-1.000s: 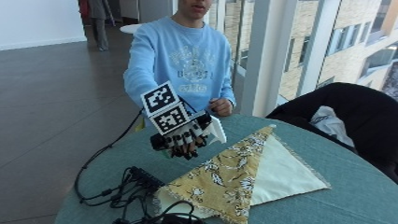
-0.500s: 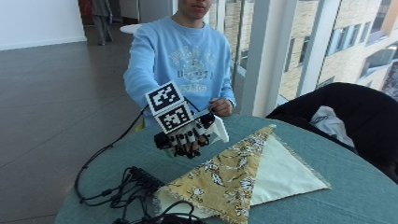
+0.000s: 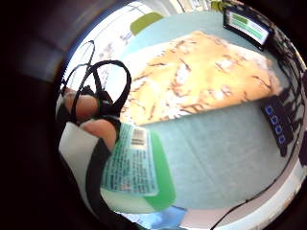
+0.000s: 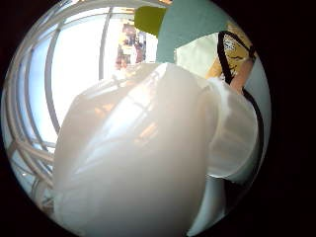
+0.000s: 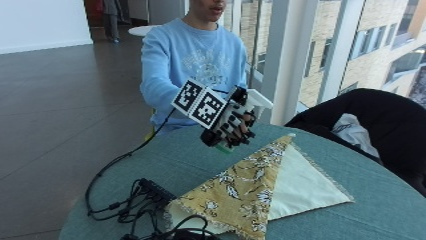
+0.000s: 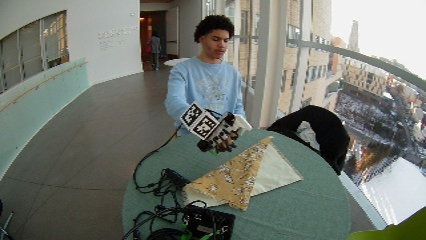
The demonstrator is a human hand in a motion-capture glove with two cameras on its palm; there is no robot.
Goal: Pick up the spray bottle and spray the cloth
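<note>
Since the earlier frame, the gloved right hand [image 5: 229, 125] is holding nearly the same raised position above the table [image 5: 373, 220], shifted slightly. Its fingers are curling around one spray bottle [image 5: 251, 101], white head uppermost, green base [image 3: 160, 182] showing below the glove. One yellow patterned cloth [image 5: 243, 190] is lying folded on the table just beside and below the bottle, not touching it. One cable bundle [image 5: 133, 200] is lying near the cloth's corner.

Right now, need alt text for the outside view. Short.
A person's gloved right hand holds a spray bottle up above a round teal table, just short of a folded yellow patterned cloth lying on it.
</note>
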